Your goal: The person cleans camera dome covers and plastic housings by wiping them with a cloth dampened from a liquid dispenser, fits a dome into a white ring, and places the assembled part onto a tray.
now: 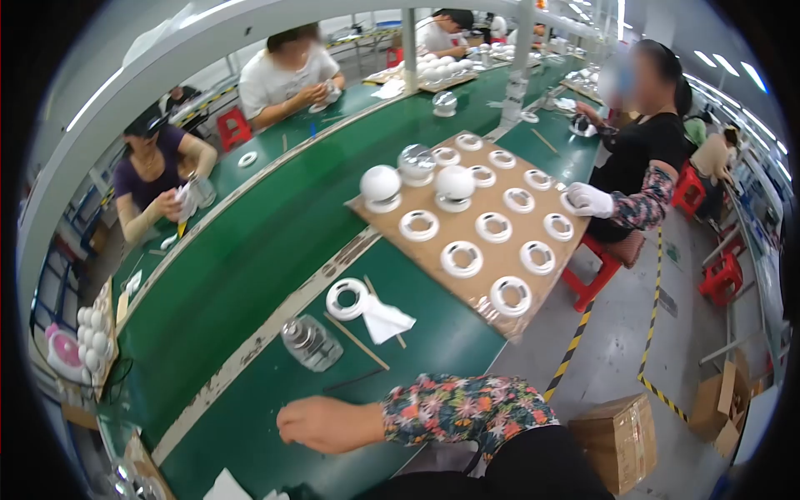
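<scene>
My right hand (327, 424), in a flowered sleeve, is over the near green work surface with its fingers curled under. Whatever they hold, if anything, is hidden. Just beyond it is a clear glass jar-like container (312, 343). Farther on are a white ring (347, 298), a white cloth (387, 322) and thin wooden sticks (358, 342). A dark thin strip (351, 381) lies between the hand and the cloth. My left hand is out of view. White cloth or paper (225, 487) shows at the bottom edge.
A brown board (433, 242) carries several white rings (461, 259), two white globes (380, 185) and a silvery globe (417, 164). A co-worker's gloved hand (589, 200) touches its right side. Other people sit along the green belt (250, 275). A cardboard box (617, 437) stands on the floor.
</scene>
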A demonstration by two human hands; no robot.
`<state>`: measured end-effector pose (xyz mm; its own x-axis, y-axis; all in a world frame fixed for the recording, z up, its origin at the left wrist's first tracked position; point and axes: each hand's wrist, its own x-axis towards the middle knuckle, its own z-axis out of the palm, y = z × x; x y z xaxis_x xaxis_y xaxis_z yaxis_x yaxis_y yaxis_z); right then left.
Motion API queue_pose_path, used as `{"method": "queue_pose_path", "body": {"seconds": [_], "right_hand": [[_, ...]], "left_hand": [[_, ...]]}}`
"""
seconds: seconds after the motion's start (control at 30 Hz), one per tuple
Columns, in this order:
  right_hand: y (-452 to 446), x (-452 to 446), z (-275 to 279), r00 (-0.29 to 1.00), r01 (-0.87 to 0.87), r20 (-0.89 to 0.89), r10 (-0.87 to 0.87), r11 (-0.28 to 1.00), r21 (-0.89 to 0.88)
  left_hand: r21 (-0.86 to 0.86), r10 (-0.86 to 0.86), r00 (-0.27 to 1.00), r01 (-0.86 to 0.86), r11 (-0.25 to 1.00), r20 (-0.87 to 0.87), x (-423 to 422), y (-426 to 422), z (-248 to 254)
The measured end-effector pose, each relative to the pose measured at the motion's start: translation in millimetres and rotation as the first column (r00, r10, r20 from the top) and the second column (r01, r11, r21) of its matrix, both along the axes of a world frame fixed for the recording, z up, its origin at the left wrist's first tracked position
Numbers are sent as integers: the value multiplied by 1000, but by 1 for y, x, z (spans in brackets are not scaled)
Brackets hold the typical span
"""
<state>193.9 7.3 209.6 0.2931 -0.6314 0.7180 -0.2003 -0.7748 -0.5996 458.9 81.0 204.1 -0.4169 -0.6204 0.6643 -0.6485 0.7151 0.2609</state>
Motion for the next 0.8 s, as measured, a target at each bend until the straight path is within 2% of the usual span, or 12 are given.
{"method": "queue_pose_path", "body": {"seconds": [0.1, 0.17, 0.2, 0.23, 0.3, 0.37, 0.5, 0.57, 0.6, 0.7, 0.77, 0.8], "right_hand": [[11, -11, 25, 993, 120, 12, -119, 991, -61], [24, -20, 36, 985, 171, -25, -174, 982, -78], [30, -24, 38, 978, 200, -45, -205, 976, -89], [36, -27, 38, 968, 234, -69, -241, 967, -97], [45, -38, 37, 940, 305, -118, -319, 945, -122], [49, -57, 40, 871, 431, -185, -455, 889, -156], [33, -116, 38, 574, 744, -205, -793, 609, -273], [23, -141, 35, 495, 812, -297, -816, 557, -175], [17, -151, 27, 395, 844, -365, -843, 490, -217], [1, -158, 15, 279, 843, -446, -850, 440, -310], [-13, -155, 6, 435, 799, -526, -731, 583, -150], [-17, -147, 8, 448, 783, -552, -704, 607, -139]], "left_hand": [[-95, -187, 982, 185, 978, -10, 24, -32, -23], [135, -98, 991, 110, 985, -93, -24, -13, 39], [223, -60, 986, 93, 970, -153, -24, -11, 32], [47, -147, 989, 147, 988, -16, -25, -28, 30], [90, -260, 963, 266, 960, -73, -41, -38, 43], [68, -342, 938, 345, 936, -55, -51, -49, 51], [3, -441, 895, 442, 897, -71, -70, -66, 52], [49, -431, 893, 440, 897, -130, -72, -70, 44], [81, -419, 895, 434, 897, -153, -70, -71, 38], [168, -343, 904, 391, 905, -254, -63, -72, 34], [195, -281, 910, 348, 917, -306, -58, -73, 33], [250, -247, 908, 340, 907, -340, -56, -73, 31]]}}
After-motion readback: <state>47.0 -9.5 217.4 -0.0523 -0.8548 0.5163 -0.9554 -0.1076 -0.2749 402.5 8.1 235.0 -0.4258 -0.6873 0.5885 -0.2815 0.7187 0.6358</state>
